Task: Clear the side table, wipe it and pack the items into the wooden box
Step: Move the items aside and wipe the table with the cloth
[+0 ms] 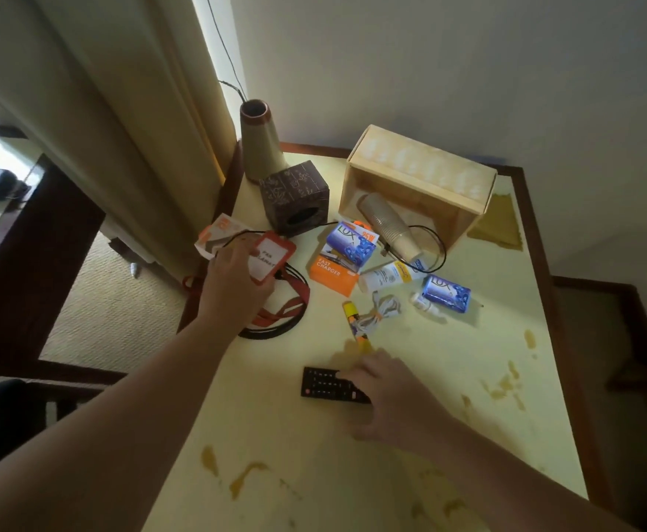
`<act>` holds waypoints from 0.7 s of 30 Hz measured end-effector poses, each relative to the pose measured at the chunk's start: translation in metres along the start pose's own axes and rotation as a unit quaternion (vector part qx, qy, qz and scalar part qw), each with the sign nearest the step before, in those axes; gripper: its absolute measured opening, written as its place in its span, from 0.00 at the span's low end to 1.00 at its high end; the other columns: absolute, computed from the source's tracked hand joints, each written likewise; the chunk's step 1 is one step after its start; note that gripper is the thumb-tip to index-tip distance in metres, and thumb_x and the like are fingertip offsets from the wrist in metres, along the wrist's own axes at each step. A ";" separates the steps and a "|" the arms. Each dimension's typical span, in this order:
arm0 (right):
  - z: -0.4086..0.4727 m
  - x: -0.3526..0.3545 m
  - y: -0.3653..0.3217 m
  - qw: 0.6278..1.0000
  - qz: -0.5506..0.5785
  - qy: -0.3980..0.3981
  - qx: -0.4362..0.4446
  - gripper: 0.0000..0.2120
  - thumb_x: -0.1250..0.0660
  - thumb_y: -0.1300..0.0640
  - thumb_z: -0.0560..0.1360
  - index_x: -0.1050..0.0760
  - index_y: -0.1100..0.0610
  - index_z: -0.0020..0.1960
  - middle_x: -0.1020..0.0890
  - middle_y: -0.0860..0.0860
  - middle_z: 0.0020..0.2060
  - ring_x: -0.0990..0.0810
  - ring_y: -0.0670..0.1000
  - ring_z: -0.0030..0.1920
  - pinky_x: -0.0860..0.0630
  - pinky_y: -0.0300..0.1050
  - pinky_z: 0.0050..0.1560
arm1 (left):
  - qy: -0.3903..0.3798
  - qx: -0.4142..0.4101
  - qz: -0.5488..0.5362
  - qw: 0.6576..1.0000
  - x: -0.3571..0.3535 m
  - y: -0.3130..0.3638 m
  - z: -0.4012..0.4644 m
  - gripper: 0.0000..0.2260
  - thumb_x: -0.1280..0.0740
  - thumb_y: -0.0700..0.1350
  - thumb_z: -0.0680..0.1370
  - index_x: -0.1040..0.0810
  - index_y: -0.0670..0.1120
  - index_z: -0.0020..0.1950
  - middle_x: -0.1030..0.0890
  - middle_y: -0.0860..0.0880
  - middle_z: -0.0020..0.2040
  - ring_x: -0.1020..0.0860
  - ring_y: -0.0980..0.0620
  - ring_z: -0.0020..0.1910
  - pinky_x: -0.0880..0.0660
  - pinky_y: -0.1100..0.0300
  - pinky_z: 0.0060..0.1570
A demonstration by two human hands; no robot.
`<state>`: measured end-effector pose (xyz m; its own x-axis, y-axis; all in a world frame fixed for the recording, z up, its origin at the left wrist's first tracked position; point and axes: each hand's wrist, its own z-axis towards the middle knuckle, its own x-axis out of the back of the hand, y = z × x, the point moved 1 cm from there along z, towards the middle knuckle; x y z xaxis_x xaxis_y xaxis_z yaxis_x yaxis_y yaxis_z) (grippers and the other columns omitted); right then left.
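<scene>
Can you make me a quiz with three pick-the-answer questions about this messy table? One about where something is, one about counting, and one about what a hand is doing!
1. Where does the stack of paper cups lie?
A. Inside the vase
B. Half in the tipped wooden box
C. On the carpet

2. How many blue soap packs are there?
A. One
B. Two
C. Four

3. What is the left hand doing?
A. Holding the red badge holder
B. Wiping a stain
C. Lifting the vase

Answers: 1 B, the cups poke out of the box's open side. 2 B, one pack rests on the orange charger box, another on the table. 3 A, its fingers grip the badge.
</scene>
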<state>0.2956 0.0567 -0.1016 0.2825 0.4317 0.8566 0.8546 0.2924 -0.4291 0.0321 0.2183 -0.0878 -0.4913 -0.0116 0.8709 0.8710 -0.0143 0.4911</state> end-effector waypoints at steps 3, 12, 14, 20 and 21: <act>-0.003 -0.014 0.005 0.999 -0.030 0.021 0.002 0.30 0.27 0.45 0.72 0.27 0.47 0.73 0.24 0.45 0.64 0.29 0.49 0.62 0.28 0.44 0.63 | -0.011 -0.034 0.028 0.999 -0.004 0.001 -0.014 0.32 0.25 0.55 0.77 0.33 0.48 0.76 0.24 0.44 0.70 0.26 0.42 0.69 0.28 0.48 0.68; 0.021 0.001 -0.008 0.992 -0.080 -0.098 -0.021 0.37 0.26 0.43 0.72 0.36 0.47 0.77 0.32 0.50 0.68 0.32 0.53 0.66 0.31 0.50 0.65 | -0.067 0.049 -0.011 0.997 -0.010 -0.011 -0.104 0.26 0.29 0.54 0.79 0.34 0.56 0.75 0.28 0.52 0.74 0.31 0.48 0.74 0.29 0.48 0.72; 0.025 -0.001 -0.010 0.993 -0.079 -0.090 -0.019 0.32 0.26 0.47 0.75 0.33 0.48 0.75 0.32 0.51 0.69 0.31 0.53 0.66 0.30 0.50 0.65 | -0.096 0.065 -0.009 0.993 -0.016 -0.011 -0.122 0.26 0.32 0.56 0.81 0.34 0.57 0.78 0.32 0.52 0.78 0.35 0.48 0.77 0.30 0.46 0.73; 0.041 0.016 -0.015 0.974 0.094 -0.130 -0.163 0.22 0.22 0.54 0.70 0.24 0.50 0.61 0.22 0.46 0.53 0.20 0.46 0.52 0.20 0.43 0.51 | -0.142 0.077 0.010 0.987 -0.027 -0.014 -0.142 0.21 0.35 0.57 0.81 0.29 0.58 0.74 0.30 0.53 0.76 0.36 0.49 0.77 0.32 0.46 0.75; 0.044 0.023 -0.017 0.959 0.162 -0.135 -0.191 0.21 0.21 0.55 0.70 0.24 0.49 0.60 0.20 0.44 0.51 0.19 0.44 0.49 0.19 0.41 0.49 | -0.143 0.078 0.013 0.987 -0.028 -0.013 -0.143 0.22 0.35 0.57 0.81 0.29 0.58 0.75 0.30 0.53 0.77 0.37 0.48 0.77 0.33 0.46 0.76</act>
<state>0.2686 0.0997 -0.0874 0.4805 0.6675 0.5688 0.8533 -0.2059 -0.4791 0.0332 0.0763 -0.1209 -0.4671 0.2726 0.8411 0.8842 0.1371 0.4466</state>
